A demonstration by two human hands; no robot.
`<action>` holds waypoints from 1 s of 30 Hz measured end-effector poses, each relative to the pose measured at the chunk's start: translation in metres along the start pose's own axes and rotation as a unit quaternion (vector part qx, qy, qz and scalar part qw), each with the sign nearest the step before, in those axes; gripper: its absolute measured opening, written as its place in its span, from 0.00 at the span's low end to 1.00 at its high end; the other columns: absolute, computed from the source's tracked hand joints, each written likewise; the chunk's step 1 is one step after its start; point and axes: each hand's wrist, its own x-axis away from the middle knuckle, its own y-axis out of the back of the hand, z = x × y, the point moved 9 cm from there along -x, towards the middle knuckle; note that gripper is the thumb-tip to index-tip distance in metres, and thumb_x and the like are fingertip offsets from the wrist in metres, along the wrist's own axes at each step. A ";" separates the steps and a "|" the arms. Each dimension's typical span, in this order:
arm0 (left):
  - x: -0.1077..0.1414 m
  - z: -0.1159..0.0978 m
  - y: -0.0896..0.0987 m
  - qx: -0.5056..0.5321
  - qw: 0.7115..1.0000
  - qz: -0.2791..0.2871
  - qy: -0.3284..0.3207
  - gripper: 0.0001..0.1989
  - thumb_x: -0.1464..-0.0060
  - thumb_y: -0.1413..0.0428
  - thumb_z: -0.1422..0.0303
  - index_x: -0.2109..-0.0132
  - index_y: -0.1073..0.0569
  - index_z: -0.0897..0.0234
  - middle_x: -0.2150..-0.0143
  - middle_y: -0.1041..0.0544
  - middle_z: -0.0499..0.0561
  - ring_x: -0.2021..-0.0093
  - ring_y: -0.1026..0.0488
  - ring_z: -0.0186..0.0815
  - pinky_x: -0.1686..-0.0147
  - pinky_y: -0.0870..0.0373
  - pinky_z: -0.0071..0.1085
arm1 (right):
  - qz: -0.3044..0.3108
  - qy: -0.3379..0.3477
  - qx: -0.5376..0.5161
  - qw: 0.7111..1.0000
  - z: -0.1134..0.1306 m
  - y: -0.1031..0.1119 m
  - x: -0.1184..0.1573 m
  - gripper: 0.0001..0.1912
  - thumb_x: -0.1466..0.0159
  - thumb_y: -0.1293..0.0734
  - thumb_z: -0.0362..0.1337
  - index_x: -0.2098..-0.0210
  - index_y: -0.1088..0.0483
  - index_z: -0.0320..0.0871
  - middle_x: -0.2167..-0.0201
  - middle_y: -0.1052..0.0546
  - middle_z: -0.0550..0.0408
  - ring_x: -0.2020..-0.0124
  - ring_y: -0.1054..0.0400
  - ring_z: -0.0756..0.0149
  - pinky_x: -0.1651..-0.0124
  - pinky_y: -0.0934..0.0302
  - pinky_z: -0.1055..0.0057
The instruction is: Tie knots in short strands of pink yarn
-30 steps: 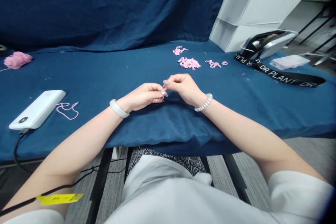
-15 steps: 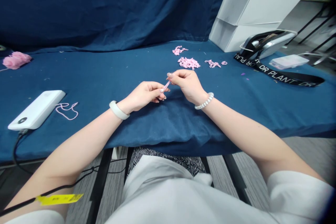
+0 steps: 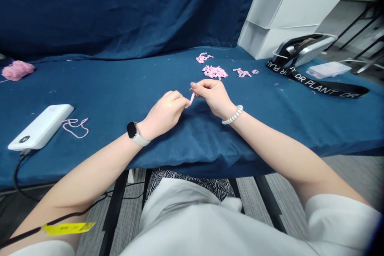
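Observation:
A short pink strand (image 3: pixel 192 99) is stretched between my two hands above the front of the blue cloth. My left hand (image 3: pixel 167 113) is closed on its lower end, knuckles up, with a watch on the wrist. My right hand (image 3: pixel 213 95) pinches the upper end between thumb and fingers; a beaded bracelet circles that wrist. Just beyond my right hand lies a pile of small pink knotted pieces (image 3: pixel 215 72). A smaller pink heap (image 3: pixel 204 57) sits behind it, and a few loose pink pieces (image 3: pixel 242 73) lie to its right.
On the left are a white power bank (image 3: pixel 42 127) with a black cable, a loose pink yarn length (image 3: pixel 75 128) and a pink yarn bundle (image 3: pixel 18 70). At the right are a lettered black strap (image 3: pixel 318 87), a clear box (image 3: pixel 327 69) and stacked white boxes (image 3: pixel 288 8).
My left hand has rolled over, knuckles now upward, and its fingers have curled in, bringing the watch face into view. My right hand has barely moved and keeps its pinch.

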 end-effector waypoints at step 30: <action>0.011 0.028 0.013 0.024 0.984 -0.174 -0.015 0.11 0.40 0.50 0.74 0.54 0.25 0.61 0.61 0.22 0.51 0.60 0.27 0.31 0.58 0.32 0.30 | 0.028 -0.088 -0.102 0.990 -0.008 -0.011 0.010 0.20 0.55 0.22 0.48 0.81 0.30 0.40 0.83 0.34 0.59 0.78 0.42 0.76 0.71 0.46 0.75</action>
